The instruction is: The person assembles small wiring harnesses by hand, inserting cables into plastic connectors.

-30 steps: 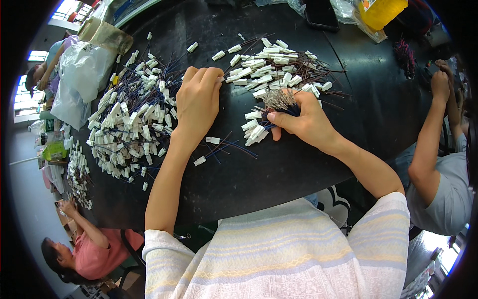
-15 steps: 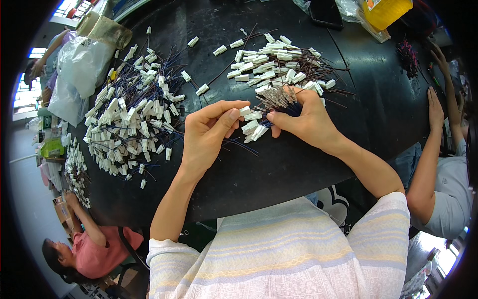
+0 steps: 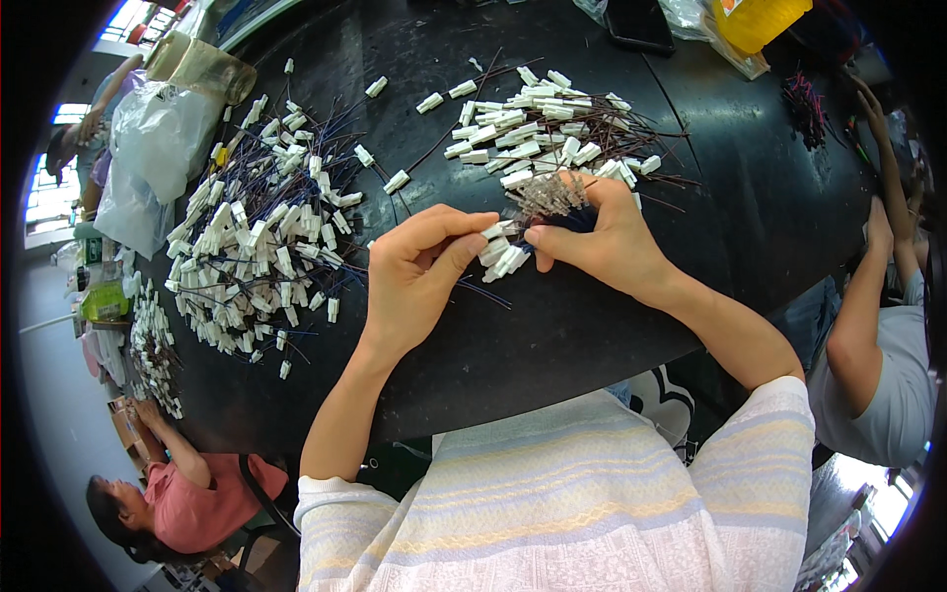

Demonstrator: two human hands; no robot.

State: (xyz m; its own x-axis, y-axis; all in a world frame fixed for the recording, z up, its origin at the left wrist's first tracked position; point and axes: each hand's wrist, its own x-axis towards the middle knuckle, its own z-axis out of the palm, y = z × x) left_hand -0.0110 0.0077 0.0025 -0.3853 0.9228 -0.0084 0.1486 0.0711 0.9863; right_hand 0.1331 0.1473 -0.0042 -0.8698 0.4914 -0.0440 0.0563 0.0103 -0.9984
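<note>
Black tabletop (image 3: 473,370) stretches across a room where other people sit working. Above its near middle, the left hand (image 3: 406,281) pinches a small white connector (image 3: 500,230) between thumb and forefinger, other fingers curled. The right hand (image 3: 619,242) grips a dark blue wire bundle (image 3: 575,220), thumb pressed across it. Metal terminals (image 3: 549,195) fan out along its upper side, and more white housings (image 3: 506,264) cluster at its left end, just beside the pinched piece. Whether that piece touches a terminal is too small to tell.

To handle this well, I'd pinch the connector lightly by its sides, line it up squarely with a single wire, and hold the bundle firm enough that the terminals neither cross nor bend.

Beyond the right hand lies a loose heap of connectors with brown wires (image 3: 520,116); left of the left hand spreads a larger heap with blue wires (image 3: 258,237). Farther left, a cloudy plastic bag (image 3: 163,148) slumps beside a see-through tan container (image 3: 222,74); I can't make out either one's contents. At the far right, a yellow container (image 3: 767,22) rests against clear plastic, its filling uncertain.
</note>
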